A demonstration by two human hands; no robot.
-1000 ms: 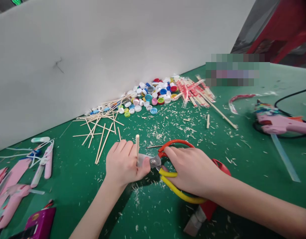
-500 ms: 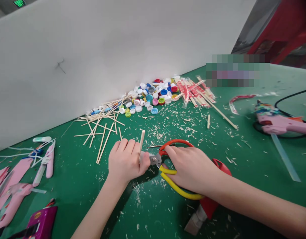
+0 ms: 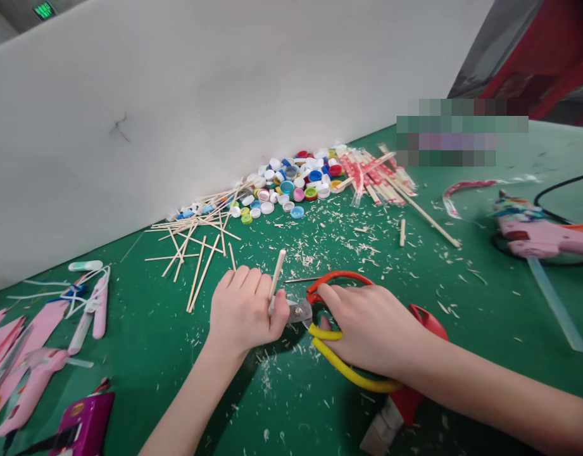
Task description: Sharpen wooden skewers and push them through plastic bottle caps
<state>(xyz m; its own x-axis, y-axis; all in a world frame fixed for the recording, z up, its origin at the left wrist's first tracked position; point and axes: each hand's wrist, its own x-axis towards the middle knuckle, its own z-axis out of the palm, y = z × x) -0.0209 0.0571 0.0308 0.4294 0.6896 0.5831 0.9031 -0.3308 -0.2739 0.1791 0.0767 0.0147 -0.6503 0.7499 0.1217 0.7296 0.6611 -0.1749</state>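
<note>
My left hand (image 3: 244,307) is closed in a fist around a wooden stick (image 3: 278,272), likely a piece of chopstick, whose upper end pokes out above the thumb. In my right hand (image 3: 367,326) is a pair of scissors (image 3: 351,367), one handle red and the other yellow. The blades point left and reach my left thumb at the stick; their tips are hidden by that hand. A thin dark metal rod (image 3: 301,279) lies just behind the scissors. Wood shavings (image 3: 303,253) are scattered over the green table (image 3: 153,354) around both hands.
Bottle caps (image 3: 286,187) are heaped by the white partition (image 3: 200,95), between loose thin sticks (image 3: 200,266) and wrapped chopsticks (image 3: 374,174). Pink glue guns lie right (image 3: 533,234) and left (image 3: 39,386), near a purple box (image 3: 85,421). A red-handled tool (image 3: 407,405) lies beneath my right forearm.
The stick in my left hand leans further to the right. Both hands keep their holds, with the scissors at the stick. The whole view has shifted slightly.
</note>
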